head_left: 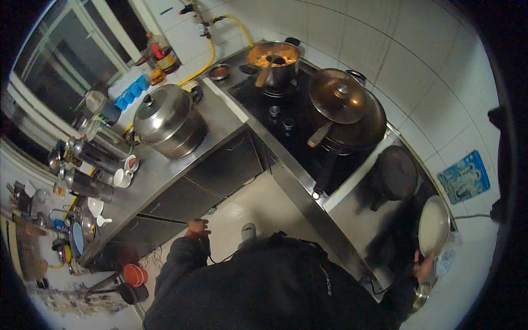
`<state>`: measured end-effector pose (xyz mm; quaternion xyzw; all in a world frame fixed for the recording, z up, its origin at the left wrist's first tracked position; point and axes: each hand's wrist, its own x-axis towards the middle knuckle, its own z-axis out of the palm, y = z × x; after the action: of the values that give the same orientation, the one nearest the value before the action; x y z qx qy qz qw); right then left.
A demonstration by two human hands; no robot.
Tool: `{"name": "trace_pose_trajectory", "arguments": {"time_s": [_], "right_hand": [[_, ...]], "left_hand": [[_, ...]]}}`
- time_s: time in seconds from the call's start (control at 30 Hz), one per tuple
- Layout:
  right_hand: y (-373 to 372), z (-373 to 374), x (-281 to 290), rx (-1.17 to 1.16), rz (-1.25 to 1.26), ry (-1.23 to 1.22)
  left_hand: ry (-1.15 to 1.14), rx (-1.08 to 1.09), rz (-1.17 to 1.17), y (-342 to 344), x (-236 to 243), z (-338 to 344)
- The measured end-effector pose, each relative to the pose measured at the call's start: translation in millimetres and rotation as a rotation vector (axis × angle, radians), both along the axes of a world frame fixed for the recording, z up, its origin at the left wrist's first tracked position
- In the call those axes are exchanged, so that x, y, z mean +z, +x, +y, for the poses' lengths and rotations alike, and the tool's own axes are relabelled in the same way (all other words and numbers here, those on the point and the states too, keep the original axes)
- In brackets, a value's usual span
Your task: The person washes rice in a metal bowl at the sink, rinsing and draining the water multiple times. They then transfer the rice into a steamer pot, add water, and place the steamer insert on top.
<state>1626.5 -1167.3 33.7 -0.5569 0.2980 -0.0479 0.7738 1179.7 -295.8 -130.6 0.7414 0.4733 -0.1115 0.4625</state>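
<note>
My left hand [198, 229] hangs over the floor left of my body, fingers loosely curved and apart, with nothing visible in it. At the lower right, my right hand [422, 267] grips the near edge of a pale round pan or dish [433, 223] on the steel counter [352, 225]. Beside that hand are a crumpled clear plastic item [445, 256] and a small steel vessel [421, 297], partly hidden. A dark round pan [395, 176] lies just behind the pale one.
The black hob [291, 137] bears a lidded wok [360, 132] and a steel pot [280, 71] of food. A large steamer [170, 135], canisters [88, 181] and cups [122, 179] line the left counter [220, 121]. A red bucket [133, 274] stands low at left.
</note>
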Motion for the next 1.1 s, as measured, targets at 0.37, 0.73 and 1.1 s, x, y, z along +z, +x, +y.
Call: {"name": "trace_pose_trajectory", "arguments": {"time_s": [0.37,0.73,1.1], "right_hand": [[-90,12,48,-0.316,-0.189,-1.326],[-175,465,6,0.455,-0.248,-0.514],[-78,761,54,1.252,-0.095,-0.469]], "left_hand": [[0.238,0.493,-0.747,88,299,158],[0.999,-0.109,-0.186,192,418,322],[0.983,-0.217,-0.268,228,395,346]]}}
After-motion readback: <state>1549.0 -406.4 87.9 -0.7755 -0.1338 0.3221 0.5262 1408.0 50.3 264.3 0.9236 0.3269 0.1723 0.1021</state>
